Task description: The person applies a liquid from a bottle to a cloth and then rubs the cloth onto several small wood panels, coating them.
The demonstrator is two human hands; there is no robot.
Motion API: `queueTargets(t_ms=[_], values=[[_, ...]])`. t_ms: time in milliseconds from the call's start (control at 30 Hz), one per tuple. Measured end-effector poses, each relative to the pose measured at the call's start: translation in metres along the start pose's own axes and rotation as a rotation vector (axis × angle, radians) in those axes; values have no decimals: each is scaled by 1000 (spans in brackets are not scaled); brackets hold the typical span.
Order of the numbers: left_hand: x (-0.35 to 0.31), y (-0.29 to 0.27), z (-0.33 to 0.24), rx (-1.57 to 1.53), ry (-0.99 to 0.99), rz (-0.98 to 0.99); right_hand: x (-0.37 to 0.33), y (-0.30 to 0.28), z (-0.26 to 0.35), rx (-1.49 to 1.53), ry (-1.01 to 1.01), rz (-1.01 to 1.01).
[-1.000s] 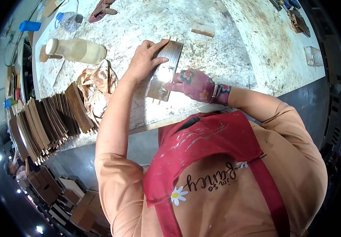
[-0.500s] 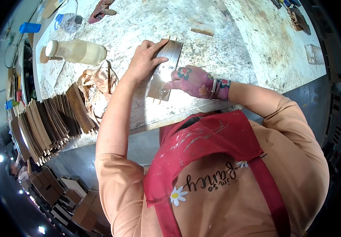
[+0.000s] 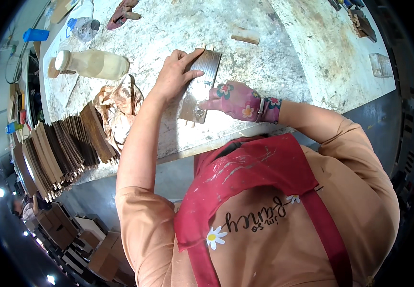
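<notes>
A narrow dark brown wooden board [image 3: 210, 62] lies slightly slanted on the worktable, with short pale pegs sticking out of both ends. Bare and curled over its far left side, my left hand [image 3: 174, 75] grips the board, thumb on the top face and index finger reaching to the far end. My right hand [image 3: 238, 102], in a pink flowered glove, rests on the nearer half of the board. Its fingers are bent and pressed together on the shiny surface. Whatever they may hold is hidden by glare and by the hand itself.
Left of my arm lie a stained crumpled rag [image 3: 119, 105] and a row of similar pegged boards [image 3: 56, 148] on edge. Beyond them are a capped bottle of cloudy liquid [image 3: 99, 64] and a clear plastic jug [image 3: 86, 29]. A small block [image 3: 245, 35] sits farther back on the stained worktable [image 3: 274, 62].
My right hand has shifted very slightly toward the right and nearer to me over the board. The board and my left hand stay in place.
</notes>
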State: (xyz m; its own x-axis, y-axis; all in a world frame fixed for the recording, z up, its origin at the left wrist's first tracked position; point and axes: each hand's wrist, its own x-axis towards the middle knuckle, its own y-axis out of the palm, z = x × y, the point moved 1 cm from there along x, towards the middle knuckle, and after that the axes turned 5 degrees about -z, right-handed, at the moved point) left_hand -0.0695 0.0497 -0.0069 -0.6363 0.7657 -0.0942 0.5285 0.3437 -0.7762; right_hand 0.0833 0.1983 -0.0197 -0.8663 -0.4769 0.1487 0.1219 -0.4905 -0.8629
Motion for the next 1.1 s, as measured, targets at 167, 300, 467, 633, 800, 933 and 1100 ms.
queueTargets(t_ms=[167,300,467,633,800,933,1100], values=[[0,1,2,9,25,-19,-22,12,-3,-19,-5,-165],[-1,1,0,10,9,-17,-21,13,12,-34,-20,-266],[-1,0,4,14,29,-22,-21,2,16,-122,165,-227],[-2,4,7,-9,70,-61,-22,-5,12,-29,216,-295],[-2,5,9,19,130,-81,-22,5,20,-100,268,-268],[-2,4,7,26,135,-59,-11,-4,37,-70,430,-21],[-1,3,7,19,131,-55,-22,11,55,-47,362,-24]])
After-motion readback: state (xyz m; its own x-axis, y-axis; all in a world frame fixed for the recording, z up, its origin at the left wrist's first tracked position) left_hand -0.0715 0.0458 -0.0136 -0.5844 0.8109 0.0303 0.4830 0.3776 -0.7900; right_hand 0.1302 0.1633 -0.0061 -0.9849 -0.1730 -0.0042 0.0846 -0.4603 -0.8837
